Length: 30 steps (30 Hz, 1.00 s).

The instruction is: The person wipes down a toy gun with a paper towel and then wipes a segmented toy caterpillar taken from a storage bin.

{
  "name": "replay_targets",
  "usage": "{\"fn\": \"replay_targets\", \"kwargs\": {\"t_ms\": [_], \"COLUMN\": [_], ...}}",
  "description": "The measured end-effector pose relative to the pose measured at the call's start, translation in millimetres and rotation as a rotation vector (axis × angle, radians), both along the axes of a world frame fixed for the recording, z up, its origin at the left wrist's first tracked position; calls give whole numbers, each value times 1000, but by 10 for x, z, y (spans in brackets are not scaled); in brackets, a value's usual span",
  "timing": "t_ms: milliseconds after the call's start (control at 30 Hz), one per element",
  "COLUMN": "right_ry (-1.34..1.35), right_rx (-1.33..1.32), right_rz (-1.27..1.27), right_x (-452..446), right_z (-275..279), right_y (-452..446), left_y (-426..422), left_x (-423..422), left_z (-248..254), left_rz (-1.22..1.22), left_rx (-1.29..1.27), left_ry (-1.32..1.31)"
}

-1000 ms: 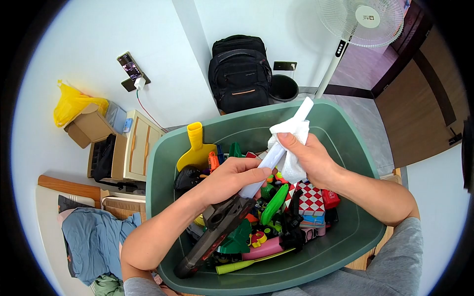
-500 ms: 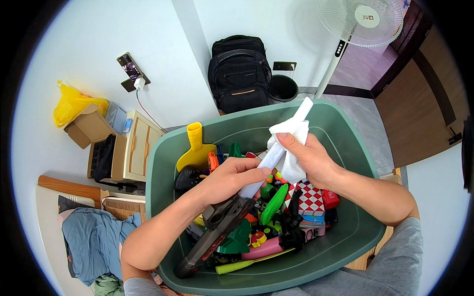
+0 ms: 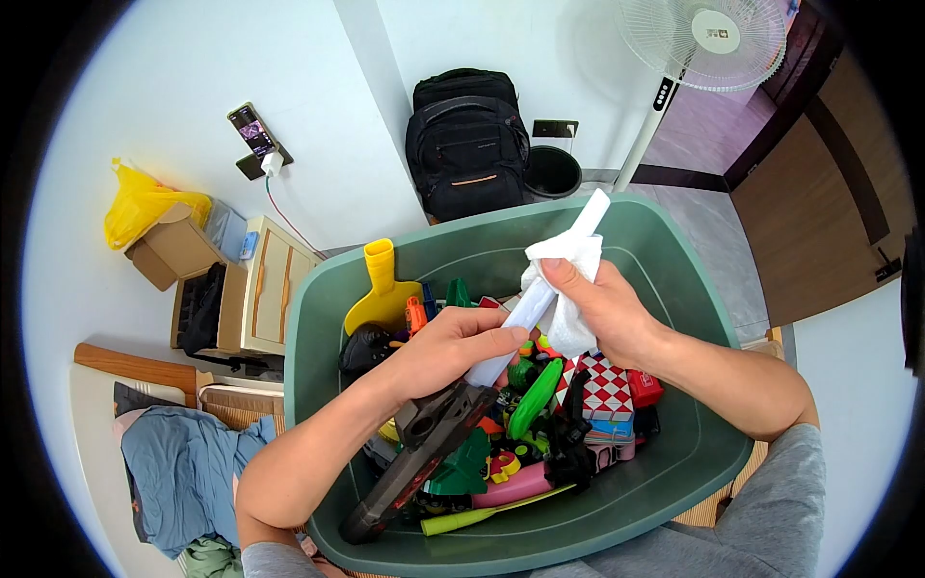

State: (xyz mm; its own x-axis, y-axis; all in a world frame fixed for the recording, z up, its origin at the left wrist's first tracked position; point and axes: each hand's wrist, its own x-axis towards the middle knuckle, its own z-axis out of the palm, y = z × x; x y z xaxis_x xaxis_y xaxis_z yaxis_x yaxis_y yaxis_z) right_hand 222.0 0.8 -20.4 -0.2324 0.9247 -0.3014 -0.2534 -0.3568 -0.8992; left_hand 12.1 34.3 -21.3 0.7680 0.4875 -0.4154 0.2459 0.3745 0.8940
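Note:
A toy sword with a pale translucent blade and a dark grey handle slants over the bin. My left hand is closed around the blade just above the handle. Closer to the tip, my right hand presses a white cloth around the blade, thumb on top. The blade's end pokes out past the cloth. Below my hands, the green bin holds many toys, among them a green toy cucumber, a red-and-white checkered block and a yellow shovel.
Behind the bin are a black backpack, a black waste bin and a standing fan. To the left stand a drawer cabinet, a cardboard box and a bed with blue clothing. A phone hangs charging on the wall.

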Motion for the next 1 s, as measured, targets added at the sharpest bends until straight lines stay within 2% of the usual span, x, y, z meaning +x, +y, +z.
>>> {"fn": "replay_targets", "kwargs": {"t_ms": [900,1000], "right_ry": [-16,-11], "right_rx": [24,-2], "right_rz": [23,-57], "right_x": [10,-6], "right_z": [-112,-128], "right_y": [15,13], "left_y": [-1,6], "left_x": [9,7], "left_z": [26,24], "left_rz": [24,17], "left_rx": [-12,-7], "left_ry": [9,5]}}
